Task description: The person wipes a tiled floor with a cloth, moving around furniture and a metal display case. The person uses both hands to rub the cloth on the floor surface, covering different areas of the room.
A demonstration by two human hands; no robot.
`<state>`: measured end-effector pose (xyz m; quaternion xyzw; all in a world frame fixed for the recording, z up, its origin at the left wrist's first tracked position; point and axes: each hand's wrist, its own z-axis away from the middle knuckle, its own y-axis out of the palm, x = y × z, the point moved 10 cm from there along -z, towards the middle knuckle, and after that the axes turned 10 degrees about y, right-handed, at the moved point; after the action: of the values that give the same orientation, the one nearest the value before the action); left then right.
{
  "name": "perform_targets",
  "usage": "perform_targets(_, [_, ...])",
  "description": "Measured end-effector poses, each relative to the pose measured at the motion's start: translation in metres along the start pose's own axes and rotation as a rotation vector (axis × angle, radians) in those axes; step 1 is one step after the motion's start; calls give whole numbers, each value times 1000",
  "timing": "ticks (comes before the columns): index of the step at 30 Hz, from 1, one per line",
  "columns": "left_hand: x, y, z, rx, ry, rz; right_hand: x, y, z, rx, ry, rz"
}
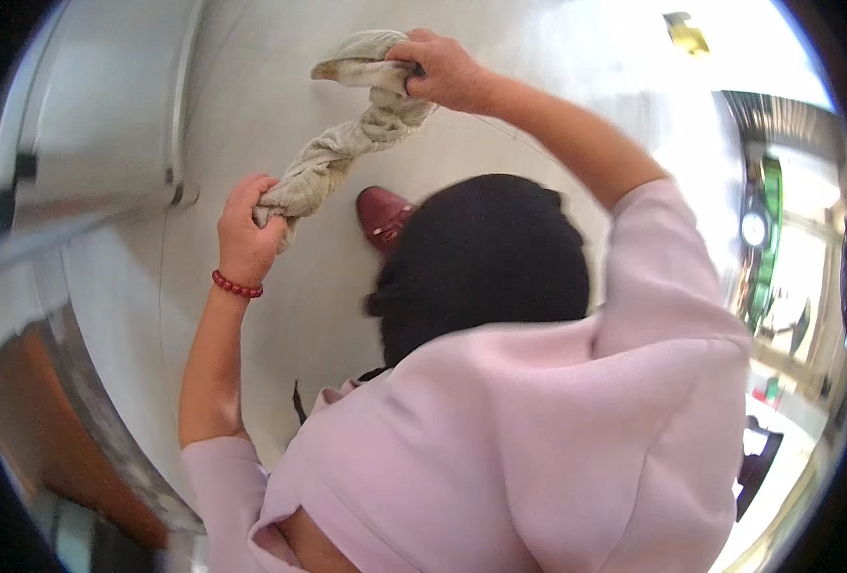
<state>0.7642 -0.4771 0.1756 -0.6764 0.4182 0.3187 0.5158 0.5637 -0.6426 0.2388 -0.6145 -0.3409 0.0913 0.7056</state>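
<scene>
A twisted, greyish-beige cloth [341, 147] stretches between my two hands, held above the floor. My left hand [248, 225], with a red bead bracelet [236, 284] at its wrist, grips the lower end. Further off and to the right, my right hand [441, 68] is closed around the other end. Beyond its fingers a loose flap of the cloth hangs out to the left, with a brownish stain at its tip. Between the hands the fabric is wound into a rope. The inner sides of both fists are partly hidden by the cloth.
Below lies a pale floor [273, 344], with one dark red shoe [383, 217] showing. A grey metal cabinet or appliance [108, 93] stands at the left. At the lower left is a brown surface [58, 415]. A yellow object [687, 34] sits far right; a bright window area is beyond.
</scene>
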Motion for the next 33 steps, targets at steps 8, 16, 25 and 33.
perform_targets(8, [84, 40, 2, 386, -180, -33, -119, 145, 64, -335, 890, 164])
perform_targets(16, [145, -7, 78, 534, -519, -115, 73, 229, -31, 48, 175, 29])
perform_targets(25, [96, -9, 83, 354, -788, 284, 31, 134, 62, -245, 284, -886])
perform_targets(33, [-15, 165, -26, 762, -51, 392, -117, 91, 406, -554, 1342, -367])
